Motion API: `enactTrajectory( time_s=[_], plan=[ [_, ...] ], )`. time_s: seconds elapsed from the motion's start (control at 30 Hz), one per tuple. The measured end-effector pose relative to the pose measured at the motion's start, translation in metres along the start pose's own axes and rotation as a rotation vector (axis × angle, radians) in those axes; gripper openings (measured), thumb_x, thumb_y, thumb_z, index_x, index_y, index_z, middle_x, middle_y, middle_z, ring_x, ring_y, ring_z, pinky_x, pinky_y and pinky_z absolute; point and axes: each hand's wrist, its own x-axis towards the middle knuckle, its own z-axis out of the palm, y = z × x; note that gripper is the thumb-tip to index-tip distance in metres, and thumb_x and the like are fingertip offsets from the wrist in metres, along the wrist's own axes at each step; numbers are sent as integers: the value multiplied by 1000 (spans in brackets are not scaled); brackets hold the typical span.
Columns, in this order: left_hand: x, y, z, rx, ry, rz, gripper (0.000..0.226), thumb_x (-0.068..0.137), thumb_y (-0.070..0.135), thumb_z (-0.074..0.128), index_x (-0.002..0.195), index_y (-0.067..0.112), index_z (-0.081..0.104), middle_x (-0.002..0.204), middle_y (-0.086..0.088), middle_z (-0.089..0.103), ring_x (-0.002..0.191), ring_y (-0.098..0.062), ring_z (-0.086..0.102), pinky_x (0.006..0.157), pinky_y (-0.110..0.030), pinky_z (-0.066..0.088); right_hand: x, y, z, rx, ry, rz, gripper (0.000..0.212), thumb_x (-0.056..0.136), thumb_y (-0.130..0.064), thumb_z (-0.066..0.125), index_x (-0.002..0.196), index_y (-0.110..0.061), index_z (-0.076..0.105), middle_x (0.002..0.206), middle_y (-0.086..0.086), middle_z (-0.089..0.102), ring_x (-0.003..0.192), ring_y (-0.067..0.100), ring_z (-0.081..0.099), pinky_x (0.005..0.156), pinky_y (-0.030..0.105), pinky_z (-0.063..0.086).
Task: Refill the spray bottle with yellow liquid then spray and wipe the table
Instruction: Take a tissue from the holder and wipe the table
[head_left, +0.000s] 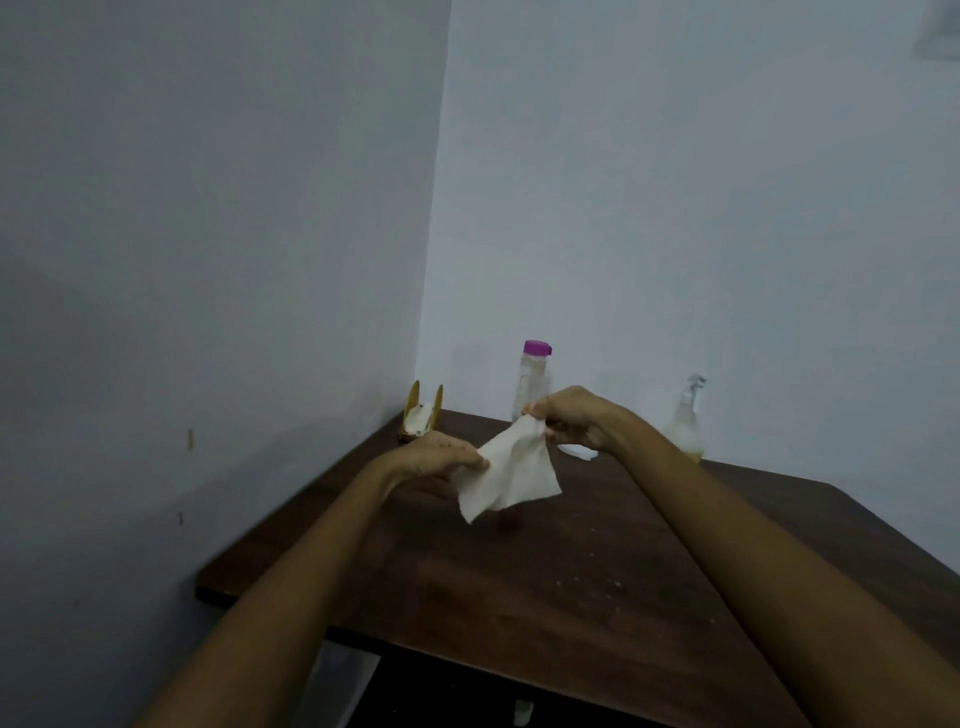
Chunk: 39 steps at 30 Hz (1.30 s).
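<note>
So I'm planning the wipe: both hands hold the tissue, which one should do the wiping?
Probably the left hand: it sits lower, nearer the table, pinching the tissue. The right hand holds its top corner higher.

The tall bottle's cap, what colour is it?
Pink-purple. The cap on the tall bottle shows best in the head view.

Gold-coloured holder (422, 415) stands upright at far left corner of the surface, close to the left wall (208, 234); two pointed prongs rise from it with white paper between them. Small flat white item (581, 452) lies further right on the same surface; too blurred to identify. Walls pale grey-blue, meeting in a vertical corner. Small brownish mark (190, 439) on left wall. Pale fixture (937, 36) on right wall (701, 182), top right, cut off by frame edge.
</note>
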Motion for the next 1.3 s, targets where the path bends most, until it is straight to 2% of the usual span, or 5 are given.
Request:
enactTrajectory(
  time_s=[0.37, 0.57, 0.8, 1.03, 1.3],
  plan=[
    [11, 9, 27, -248, 57, -107, 20, 83, 28, 67, 97, 14, 70, 100, -8, 70, 90, -19, 67, 72, -31, 56, -28, 57, -40, -241, -446, 93, 41, 83, -17, 70, 122, -18, 56, 96, 1, 62, 65, 8, 49, 52, 16, 45],
    [12, -8, 30, -337, 104, -219, 66, 85, 13, 65, 143, 17, 33, 138, -13, 43, 115, -29, 51, 86, -43, 50, -15, 79, -37, 69, -244, 82, 40, 85, -5, 65, 120, -19, 50, 113, 6, 57, 102, 22, 57, 76, 35, 54],
    [23, -5, 45, 72, 29, -94, 50, 73, -6, 70, 115, 19, 61, 140, -3, 39, 135, -29, 31, 102, -39, 40, -5, 87, -35, 184, -75, -31, 14, 86, -3, 63, 95, -13, 66, 108, 5, 61, 94, 14, 59, 68, 23, 52],
    [32, -14, 50, 665, 31, -161, 31, 79, 16, 72, 108, 7, 67, 125, -9, 60, 118, -22, 52, 103, -35, 42, -14, 100, -23, -763, -63, -138, 27, 84, -13, 68, 107, -1, 65, 119, 10, 64, 105, 21, 61, 82, 25, 48],
    [26, -41, 30, 785, 348, -125, 22, 92, 23, 56, 109, 13, 64, 126, -10, 58, 125, -29, 46, 107, -51, 36, -31, 115, 75, -989, -232, -158, 40, 100, -31, 41, 115, 3, 56, 112, 19, 58, 111, 30, 57, 93, 36, 45]
  ],
)
